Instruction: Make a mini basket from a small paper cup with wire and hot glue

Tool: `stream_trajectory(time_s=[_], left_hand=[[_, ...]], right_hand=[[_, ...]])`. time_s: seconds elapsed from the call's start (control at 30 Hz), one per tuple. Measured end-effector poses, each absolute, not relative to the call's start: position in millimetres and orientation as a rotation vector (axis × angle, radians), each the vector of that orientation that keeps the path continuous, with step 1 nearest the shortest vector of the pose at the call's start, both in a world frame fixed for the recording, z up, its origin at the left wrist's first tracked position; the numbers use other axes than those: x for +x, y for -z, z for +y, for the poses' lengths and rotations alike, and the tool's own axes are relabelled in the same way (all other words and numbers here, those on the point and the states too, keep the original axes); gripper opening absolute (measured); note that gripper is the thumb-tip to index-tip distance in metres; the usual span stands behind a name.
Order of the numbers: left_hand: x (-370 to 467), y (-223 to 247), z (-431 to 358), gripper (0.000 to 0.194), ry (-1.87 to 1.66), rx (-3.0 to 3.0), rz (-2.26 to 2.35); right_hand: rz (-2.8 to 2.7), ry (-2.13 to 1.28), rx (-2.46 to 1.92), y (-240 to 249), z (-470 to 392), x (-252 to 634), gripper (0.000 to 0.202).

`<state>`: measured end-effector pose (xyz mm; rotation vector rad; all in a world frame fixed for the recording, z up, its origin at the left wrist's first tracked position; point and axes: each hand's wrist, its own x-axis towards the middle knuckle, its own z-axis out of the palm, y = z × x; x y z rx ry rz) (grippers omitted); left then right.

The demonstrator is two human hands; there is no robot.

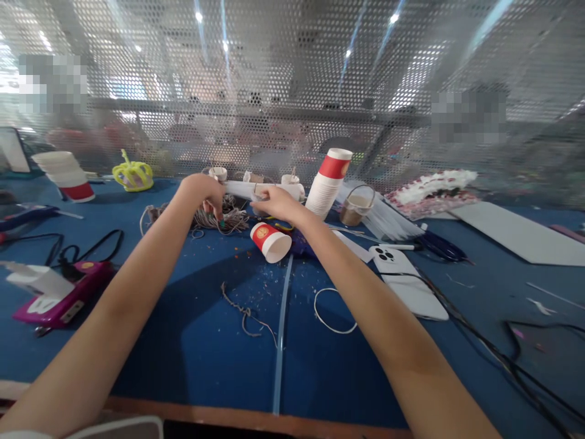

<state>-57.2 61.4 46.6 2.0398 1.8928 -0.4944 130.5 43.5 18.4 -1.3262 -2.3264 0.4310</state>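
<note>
Reaching to the back of the blue table, my left hand point(212, 194) hangs over a loose bundle of grey-brown cord point(234, 218), fingers pointing down and somewhat apart. To its right, my right hand point(278, 203) has its fingers bent together beside a whitish, partly hidden object; what they hold, if anything, cannot be made out. Behind both hands stand small white cups point(290, 179) and a white roll point(237, 189). A red-and-white paper cup point(264, 238) lies on its side below my right hand. Beyond my right wrist rises a tilted stack of paper cups point(325, 186).
A small brown basket with a handle point(355, 210), clear plastic strips point(384, 216) and a white phone point(408, 281) lie right. At left are a purple power strip point(75, 296), a yellow crown-like piece point(132, 174) and stacked cups point(64, 175). A twisted cord point(245, 312) lies in front.
</note>
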Motion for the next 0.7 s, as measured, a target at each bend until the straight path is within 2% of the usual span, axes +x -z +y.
stream_trajectory(time_s=[0.17,0.47,0.57,0.7], left_hand=[[-53,-26,76,0.034,0.648,1.849,1.801],[-57,-42,67,0.033,0.477,1.939,1.783],[-61,-54,61,0.034,0.344,1.996,1.783],[-63,-72,51,0.031,-0.041,1.959,1.854]], right_hand=[[-2.309,-0.474,-1.348,-26,42,135,0.021],[-2.4,-0.439,-1.328,-29,40,135,0.028],[-2.378,-0.466,-1.3,-28,39,135,0.028],[-2.252,-0.592,-1.229,-26,35,130,0.038]])
